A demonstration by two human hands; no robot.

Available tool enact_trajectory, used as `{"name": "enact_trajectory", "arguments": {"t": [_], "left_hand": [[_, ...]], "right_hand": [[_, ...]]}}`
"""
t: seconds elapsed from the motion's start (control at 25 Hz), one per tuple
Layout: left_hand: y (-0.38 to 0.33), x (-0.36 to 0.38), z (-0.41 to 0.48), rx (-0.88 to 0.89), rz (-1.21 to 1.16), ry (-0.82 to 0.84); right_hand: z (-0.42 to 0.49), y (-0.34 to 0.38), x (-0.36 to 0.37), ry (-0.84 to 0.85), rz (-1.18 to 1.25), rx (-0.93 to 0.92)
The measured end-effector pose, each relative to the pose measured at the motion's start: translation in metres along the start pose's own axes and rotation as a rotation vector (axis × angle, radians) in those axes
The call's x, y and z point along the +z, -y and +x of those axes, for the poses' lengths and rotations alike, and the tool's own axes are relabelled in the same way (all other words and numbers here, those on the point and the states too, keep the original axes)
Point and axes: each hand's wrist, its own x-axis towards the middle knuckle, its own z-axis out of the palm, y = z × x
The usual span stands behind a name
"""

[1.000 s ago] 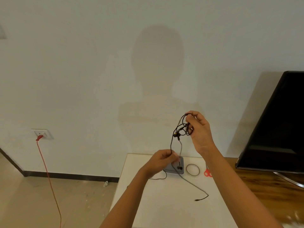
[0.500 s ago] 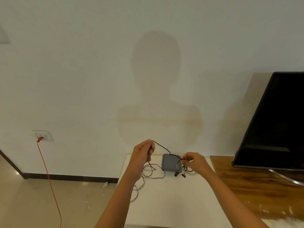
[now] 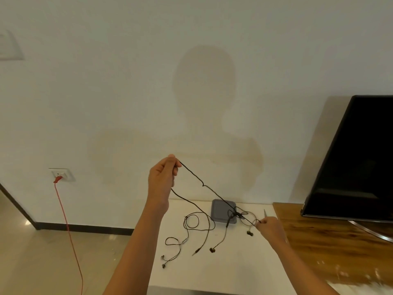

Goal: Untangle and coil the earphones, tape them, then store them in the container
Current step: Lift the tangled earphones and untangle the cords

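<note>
The left hand (image 3: 163,179) was raised and pinched the thin black earphone cable (image 3: 192,175) between thumb and fingertips. The right hand (image 3: 268,226) was low over the white table (image 3: 223,271) and pinched the same cable. Between the 2 hands the cable ran taut, sloping down to the right, over the grey square container (image 3: 219,209). The tangle was nearer the right hand. The container seemed to have nothing inside. Loose loops lay on the table.

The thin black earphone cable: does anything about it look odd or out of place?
Yes. The thin black earphone cable, stretched between left hand and right hand, still has a knotted clump over the grey square container.
</note>
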Motion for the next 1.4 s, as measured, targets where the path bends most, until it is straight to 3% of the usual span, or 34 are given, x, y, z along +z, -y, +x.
{"name": "enact_trajectory", "arguments": {"t": [0.08, 0.16, 0.24, 0.32, 0.4, 0.48, 0.64, 0.72, 0.8, 1.04, 1.24, 1.4], "left_hand": [[-0.003, -0.002, 0.0, 0.001, 0.121, 0.021], [-0.002, 0.005, -0.006, -0.031, 0.273, 0.158], [0.0, 0.018, -0.014, -0.057, 0.387, 0.317], [0.004, 0.029, -0.018, -0.067, 0.448, 0.418], [0.008, 0.036, -0.018, -0.06, 0.494, 0.46], [0.011, 0.037, -0.016, -0.026, 0.541, 0.456], [0.013, 0.026, -0.01, 0.026, 0.622, 0.437], [0.013, 0.017, -0.007, 0.04, 0.705, 0.435], [0.013, 0.005, -0.003, 0.019, 0.749, 0.399], [-0.003, -0.008, 0.002, -0.169, 0.451, 0.197], [-0.032, -0.031, 0.016, -0.273, -0.178, -0.083], [-0.039, -0.051, 0.021, -0.235, -0.18, -0.1]], "right_hand": [[-0.003, -0.01, 0.005, 0.042, 0.003, 0.109], [-0.011, 0.002, 0.009, 0.084, -0.006, 0.147], [-0.023, 0.036, 0.006, 0.158, 0.002, -0.026], [-0.043, 0.081, -0.004, 0.317, 0.282, -0.241], [-0.066, 0.12, -0.013, 0.475, 0.503, -0.377], [-0.079, 0.145, -0.018, 0.548, 0.574, -0.433], [-0.085, 0.16, -0.025, 0.412, 0.59, -0.679], [-0.083, 0.156, -0.026, 0.312, 0.592, -0.717], [-0.079, 0.148, -0.028, 0.317, 0.612, -0.704], [-0.074, 0.122, -0.013, 0.486, 0.601, -0.668], [-0.071, 0.088, -0.002, 0.545, 0.604, -0.539], [-0.066, 0.06, 0.0, 0.512, 0.686, -0.373]]}}
